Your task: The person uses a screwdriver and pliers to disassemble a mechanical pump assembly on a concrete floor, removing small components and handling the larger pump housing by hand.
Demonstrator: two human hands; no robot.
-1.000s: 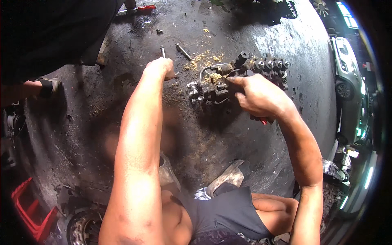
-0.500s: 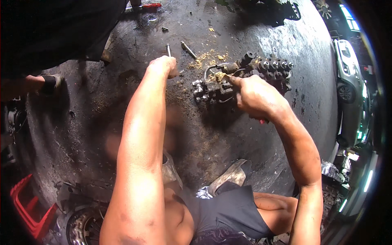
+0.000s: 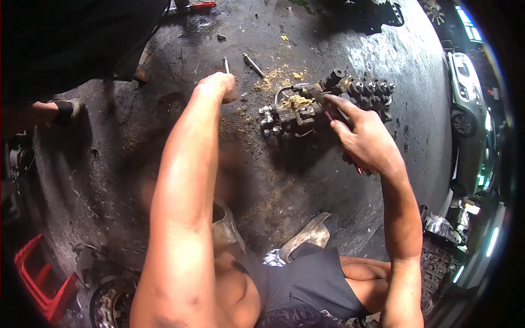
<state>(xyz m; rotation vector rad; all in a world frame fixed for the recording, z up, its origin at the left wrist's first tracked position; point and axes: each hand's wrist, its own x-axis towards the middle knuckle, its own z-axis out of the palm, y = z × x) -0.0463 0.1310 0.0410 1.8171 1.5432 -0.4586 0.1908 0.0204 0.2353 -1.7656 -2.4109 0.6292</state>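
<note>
An inline injection pump [image 3: 350, 90], dark and greasy with a row of several round fittings, lies on the floor ahead to the right. Yellowish crumbly matter [image 3: 298, 101] sits on its nearer-left section. My right hand [image 3: 369, 136] grips a red-handled tool [image 3: 328, 115] whose dark metal end reaches the pump's middle; its full shape is hidden. Stretched forward left of the pump, my left hand [image 3: 220, 86] is closed, and its palm side is hidden. A bolt [image 3: 226, 64] shows just beyond that fist; whether the fingers touch it is unclear. A longer bolt [image 3: 253, 64] lies beside the crumbs.
A person in dark clothing [image 3: 71, 44] stands at upper left, one shoe [image 3: 76, 108] near my left arm. A red-handled tool [image 3: 202, 5] lies far ahead. Red plastic [image 3: 49, 290] and a round clutch-like part [image 3: 109, 306] sit at lower left. A car [image 3: 467, 120] is at right.
My right hand has shifted slightly right with the tool, uncovering more of the pump's left section and its yellowish crumbs. My left hand stays nearly in place.
</note>
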